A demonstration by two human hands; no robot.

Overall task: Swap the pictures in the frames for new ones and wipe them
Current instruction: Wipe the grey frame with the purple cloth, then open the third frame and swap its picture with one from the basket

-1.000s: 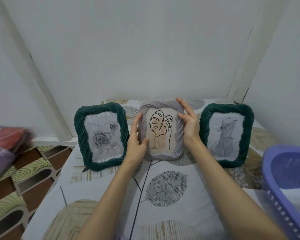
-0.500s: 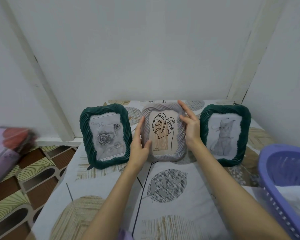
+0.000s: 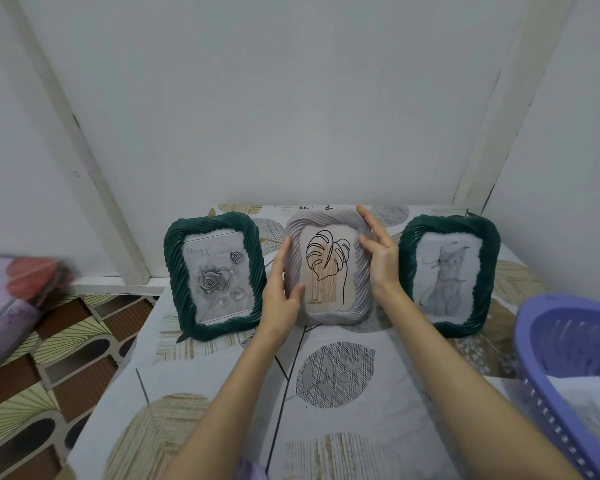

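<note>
Three picture frames stand in a row on the patterned tabletop. The left one is a dark green frame with a rose picture. In the middle is a pale grey frame with a leaf line drawing. The right one is a dark green frame with a cat drawing. My left hand holds the grey frame's left rim, thumb on its front and fingers along its side. My right hand touches the right rim with straight, spread fingers.
A lilac plastic basket with something white inside sits at the right edge of the table. White walls close in behind and to the right. Rolled purple fabric lies left of the table, above a patterned floor.
The grey frame stays upright between my hands and has hardly moved. My right fingers have straightened and spread a little. The view has shifted slightly.
</note>
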